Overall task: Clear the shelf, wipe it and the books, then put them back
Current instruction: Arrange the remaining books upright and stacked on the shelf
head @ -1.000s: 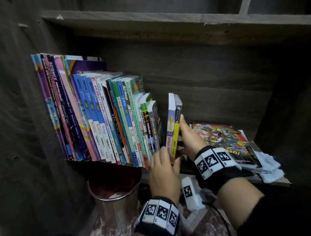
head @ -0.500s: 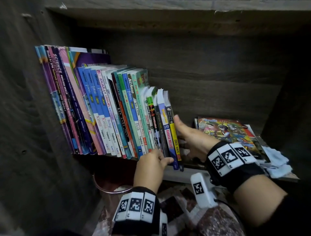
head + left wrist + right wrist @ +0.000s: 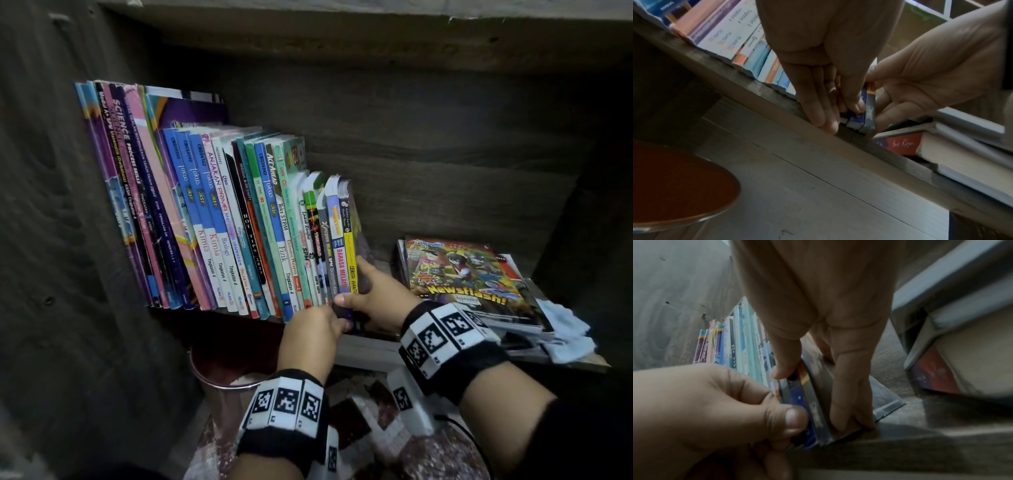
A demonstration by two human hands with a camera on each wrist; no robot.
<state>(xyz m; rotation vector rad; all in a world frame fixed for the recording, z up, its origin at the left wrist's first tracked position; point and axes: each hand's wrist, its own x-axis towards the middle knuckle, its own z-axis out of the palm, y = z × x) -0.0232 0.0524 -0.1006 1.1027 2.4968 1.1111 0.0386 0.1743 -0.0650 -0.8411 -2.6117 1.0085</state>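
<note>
Leaning leftward in a tight row (image 3: 219, 219), glossy paperback schoolbooks stand on a dark wood-grain shelf (image 3: 370, 349), thin spines in blue, pink, green and white against the left wall. At the right end of the row stand two slim books (image 3: 342, 246), one with a blue-and-white spine and one with a yellow spine, tilted like the others.

The right hand (image 3: 376, 294) pinches these two near their lower end: its thumb (image 3: 785, 369) presses on the spine side, while its fingers (image 3: 851, 402), held straight and together, lie flat along the outer cover down to the shelf board. The left hand (image 3: 308, 335) meets the same books from the front; its thumb tip (image 3: 795, 417) presses on the bottom of the blue spine, and its fingers (image 3: 818, 105), close together and nearly straight, reach down to the shelf's front edge.

Well to the right lies a flat stack of books (image 3: 479, 284), topped by a shiny comic cover with bright cartoon art. A crumpled pale cloth (image 3: 565, 332) rests beside the stack at the shelf's right end. Below the shelf stands a round bin (image 3: 219, 387) with a shiny rim and reddish inside.
</note>
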